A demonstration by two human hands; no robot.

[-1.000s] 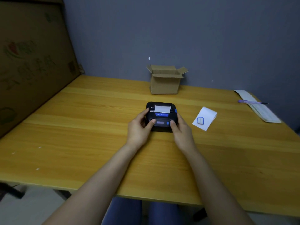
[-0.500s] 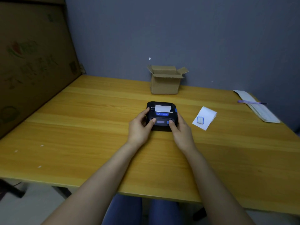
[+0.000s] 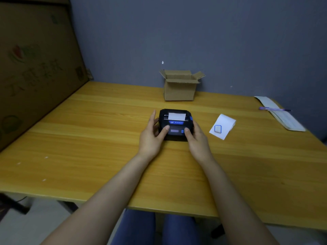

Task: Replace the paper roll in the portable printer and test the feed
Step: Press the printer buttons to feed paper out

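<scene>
A small black portable printer [image 3: 175, 123] with blue buttons sits on the wooden table [image 3: 88, 138], lid closed. A short strip of white paper [image 3: 176, 116] sticks out of its slot at the top. My left hand [image 3: 152, 137] clasps the printer's left side, thumb resting on its front panel. My right hand [image 3: 196, 138] clasps the right side, thumb on the blue button at the front right.
An open cardboard box [image 3: 180, 85] stands behind the printer near the wall. To the right lie a white paper piece with a small blue-edged item [image 3: 222, 126], a long printed sheet [image 3: 281, 114] and a purple pen [image 3: 274, 109]. A large cardboard panel [image 3: 35, 68] leans at the left.
Both hands stay on the printer. My right thumb has shifted slightly on the front panel; the paper strip looks the same length.
</scene>
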